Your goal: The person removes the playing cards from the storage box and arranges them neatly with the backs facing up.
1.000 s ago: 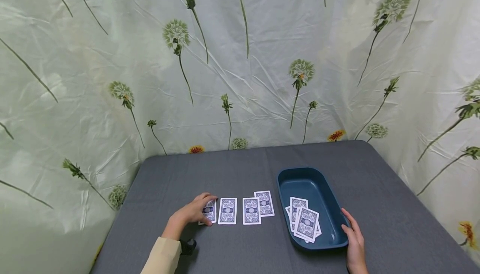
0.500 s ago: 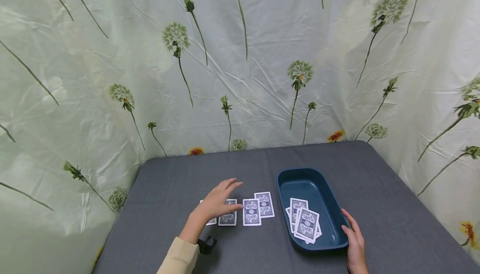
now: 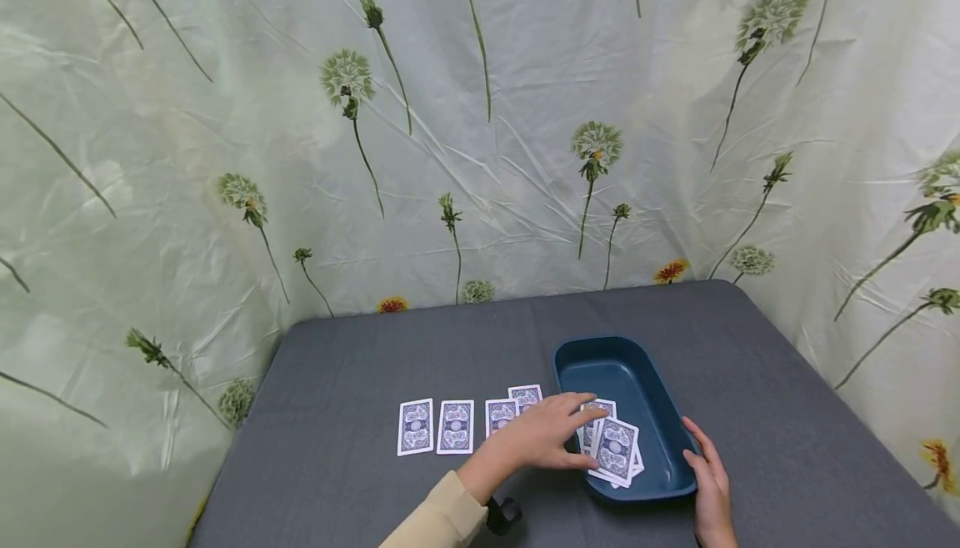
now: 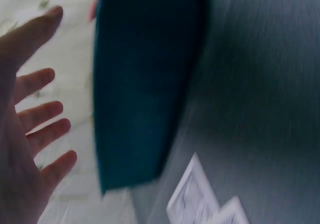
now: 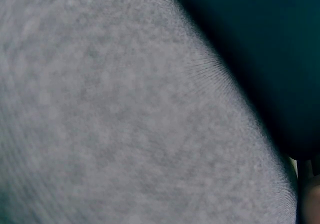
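In the head view my left hand (image 3: 542, 433) hovers across the left wall of a dark blue tray (image 3: 654, 456), its fingers and thumb spread over the cards. The left wrist view shows nothing in that hand (image 4: 27, 119). Inside the tray, several playing cards (image 3: 617, 449) lie overlapped, patterned backs up. My right hand (image 3: 712, 490) holds the tray's near right side, thumb at the rim; the right wrist view catches just a blurred bit of skin (image 5: 313, 200) beside the tray (image 5: 270, 48).
Left of the tray, face-down cards lie in a row on the grey cloth: a leftmost card (image 3: 416, 427), a second card (image 3: 455, 427), and an overlapping pair with a front card (image 3: 499, 414) partly covered by my left arm. A floral curtain (image 3: 480, 156) hangs behind the table.
My left hand has left the leftmost card and swung right, past the other cards, to the tray. That card stays on the table. My right hand and the tray hold still.
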`<state>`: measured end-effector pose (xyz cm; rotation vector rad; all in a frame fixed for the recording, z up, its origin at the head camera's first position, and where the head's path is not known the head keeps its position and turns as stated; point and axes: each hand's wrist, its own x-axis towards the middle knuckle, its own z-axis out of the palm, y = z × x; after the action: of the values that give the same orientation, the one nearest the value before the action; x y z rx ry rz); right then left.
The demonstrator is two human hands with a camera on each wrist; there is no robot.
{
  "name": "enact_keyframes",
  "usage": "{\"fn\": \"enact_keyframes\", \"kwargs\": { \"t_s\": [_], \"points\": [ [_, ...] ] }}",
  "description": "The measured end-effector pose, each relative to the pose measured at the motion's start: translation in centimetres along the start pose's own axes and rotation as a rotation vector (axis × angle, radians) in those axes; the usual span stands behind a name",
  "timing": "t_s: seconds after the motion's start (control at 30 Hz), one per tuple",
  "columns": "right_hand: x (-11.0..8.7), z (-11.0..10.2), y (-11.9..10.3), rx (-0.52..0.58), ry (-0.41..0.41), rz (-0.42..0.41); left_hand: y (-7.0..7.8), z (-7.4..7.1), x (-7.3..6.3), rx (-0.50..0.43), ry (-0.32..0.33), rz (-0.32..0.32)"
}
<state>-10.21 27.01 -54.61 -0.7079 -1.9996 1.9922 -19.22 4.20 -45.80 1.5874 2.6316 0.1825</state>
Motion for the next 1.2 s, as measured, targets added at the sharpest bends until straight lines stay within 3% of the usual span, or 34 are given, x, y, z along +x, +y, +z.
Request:
{"fn": "enact_keyframes", "kwargs": {
  "t_s": [0.1, 0.17, 0.3, 0.57, 0.77, 1.2],
  "points": [
    [0.0, -0.1, -0.1, 0.001, -0.008, 0.006, 1.4, 1.1, 1.4, 0.073, -0.05, 0.03],
    [-0.1, -0.2, -0.2, -0.008, -0.018, 0.018, 2.1, 1.7, 2.2, 0.088, -0.103, 0.017],
    [-0.2, -0.3, -0.4, -0.015, -0.028, 0.035, 3.0, 2.5, 3.7, 0.103, -0.183, -0.042],
    [-0.2, -0.3, -0.4, -0.007, -0.009, 0.023, 3.5, 3.6, 6.2, 0.227, -0.266, -0.165],
    [-0.2, -0.1, -0.4, 0.004, -0.002, 0.003, 3.8, 3.7, 6.7, 0.224, -0.287, -0.234],
    [-0.4, 0.2, -0.6, 0.024, 0.007, -0.01, 3.6, 3.7, 6.8, 0.215, -0.303, -0.212]
  ]
}}
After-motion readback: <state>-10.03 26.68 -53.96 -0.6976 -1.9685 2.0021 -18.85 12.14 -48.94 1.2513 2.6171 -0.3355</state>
